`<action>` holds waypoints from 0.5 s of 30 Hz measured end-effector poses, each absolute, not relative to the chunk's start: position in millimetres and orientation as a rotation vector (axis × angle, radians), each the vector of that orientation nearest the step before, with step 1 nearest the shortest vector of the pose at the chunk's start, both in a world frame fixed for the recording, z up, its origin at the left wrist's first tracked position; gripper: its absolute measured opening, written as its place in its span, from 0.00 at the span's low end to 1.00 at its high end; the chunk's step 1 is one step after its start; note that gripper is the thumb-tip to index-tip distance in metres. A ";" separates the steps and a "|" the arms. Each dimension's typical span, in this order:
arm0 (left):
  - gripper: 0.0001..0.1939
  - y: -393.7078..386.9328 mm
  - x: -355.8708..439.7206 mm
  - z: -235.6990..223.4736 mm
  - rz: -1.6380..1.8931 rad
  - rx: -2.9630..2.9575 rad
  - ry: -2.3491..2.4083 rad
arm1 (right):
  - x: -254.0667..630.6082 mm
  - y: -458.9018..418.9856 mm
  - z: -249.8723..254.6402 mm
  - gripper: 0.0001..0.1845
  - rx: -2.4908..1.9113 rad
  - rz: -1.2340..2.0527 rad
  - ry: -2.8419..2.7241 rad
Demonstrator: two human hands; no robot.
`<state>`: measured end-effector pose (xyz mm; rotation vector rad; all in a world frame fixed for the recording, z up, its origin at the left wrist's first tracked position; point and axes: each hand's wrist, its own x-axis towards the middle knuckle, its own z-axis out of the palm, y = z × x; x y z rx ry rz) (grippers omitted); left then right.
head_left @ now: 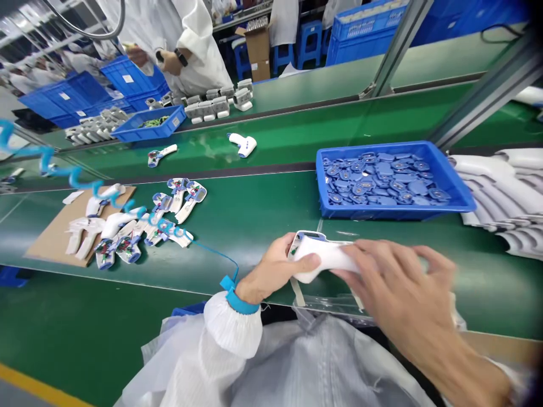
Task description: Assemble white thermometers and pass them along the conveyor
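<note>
Near the bench's front edge, my left hand [278, 265] grips the head of a white infrared thermometer [324, 257], its thumb lying across the white shell. My right hand [399, 277], blurred by motion, holds the handle end of the same thermometer between thumb and fingers. A small dark display window and a blue rim show at the head's far side. A blue wrist strap with a coiled cord [76, 175] is around my left wrist. Beyond my hands lies a blue bin [394, 212] of round blue parts.
Several opened thermometer halves [127, 246] lie on and beside a cardboard sheet [51, 237] at left. White shells [500, 192] are stacked at right. A conveyor behind carries a white thermometer [244, 144]. A metal post [475, 96] slants at right. Across stands a person in white [190, 51].
</note>
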<state>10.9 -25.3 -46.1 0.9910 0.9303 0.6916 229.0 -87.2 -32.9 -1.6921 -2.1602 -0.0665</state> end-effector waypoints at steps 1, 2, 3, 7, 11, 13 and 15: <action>0.26 -26.6 10.4 -47.1 0.701 1.045 0.973 | 218.7 -78.9 -32.7 0.17 -1.659 -0.110 -2.205; 0.24 -28.1 9.7 -48.3 0.714 1.102 1.018 | 211.9 -71.9 -33.2 0.19 -1.636 -0.086 -2.223; 0.22 -29.7 8.7 -49.3 0.724 1.158 1.054 | 208.3 -66.3 -34.2 0.21 -1.622 -0.006 -2.227; 0.22 -35.3 3.5 -50.1 0.720 1.325 1.037 | 214.7 -55.3 -35.8 0.24 -1.597 0.660 -2.159; 0.22 -35.3 0.2 -48.1 0.700 1.477 1.035 | 222.1 -51.6 -29.6 0.23 -1.664 1.000 -1.954; 0.22 -33.3 -0.7 -48.0 0.715 1.543 0.991 | 222.8 -50.7 -27.3 0.26 -1.642 1.209 -1.855; 0.23 -31.5 -1.7 -48.1 0.717 1.580 0.954 | 223.6 -51.4 -27.0 0.28 -1.604 1.281 -1.794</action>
